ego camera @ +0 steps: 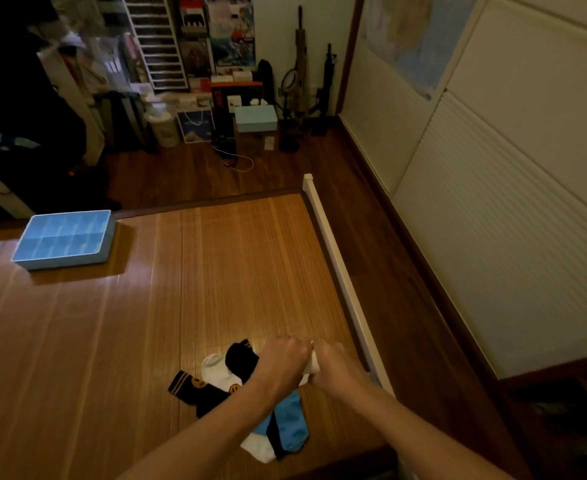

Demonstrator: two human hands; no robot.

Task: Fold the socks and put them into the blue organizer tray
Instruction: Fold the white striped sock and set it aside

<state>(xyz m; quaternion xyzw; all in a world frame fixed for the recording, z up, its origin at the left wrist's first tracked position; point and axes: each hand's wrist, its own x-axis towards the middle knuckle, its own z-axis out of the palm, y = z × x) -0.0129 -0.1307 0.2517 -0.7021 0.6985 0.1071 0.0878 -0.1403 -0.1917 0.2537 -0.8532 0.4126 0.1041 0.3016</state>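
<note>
Left grip [281, 358], right grip [333, 368] sandwich the white sock [313, 365].

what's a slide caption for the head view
Left hand and right hand grip a white sock over the sock pile; the blue tray sits far left.

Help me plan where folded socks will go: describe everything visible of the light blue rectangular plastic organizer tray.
The light blue rectangular plastic organizer tray sits flat and upright on the woven bamboo mat, at its far left, by the mat's far edge. Low walls with a paler rim enclose thin dividers forming two rows of open compartments; none shows a sock. Only the mat touches it.
</note>
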